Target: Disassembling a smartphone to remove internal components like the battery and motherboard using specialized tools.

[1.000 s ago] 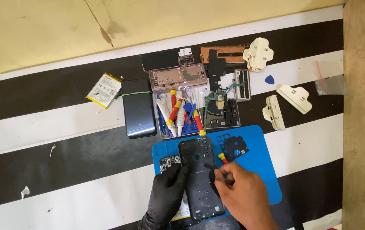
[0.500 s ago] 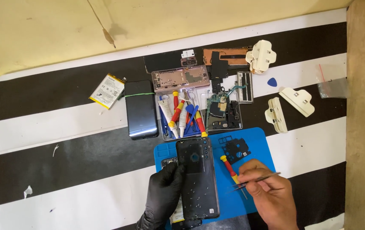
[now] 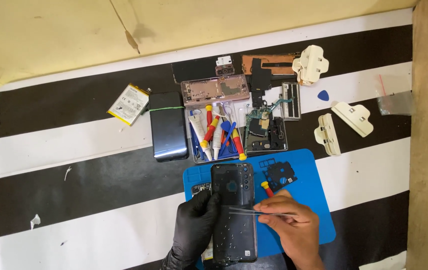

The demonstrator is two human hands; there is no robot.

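A dark opened phone body lies lengthwise on a blue work mat. My left hand, in a black glove, grips the phone's left edge. My bare right hand pinches thin metal tweezers, which lie across the phone with the tips pointing left over its middle. A red and yellow screwdriver lies on the mat just above my right hand. A small black inner cover rests on the mat to the right of the phone.
A tray of red-yellow screwdrivers, blue picks and glue tubes sits above the mat. Beside it are a dark phone, a battery, a pink frame, circuit parts, white clamps and a blue pick.
My right hand swung out to the right with the tweezers, then came back left, so the tips now lie over the phone. The left hand kept its grip.
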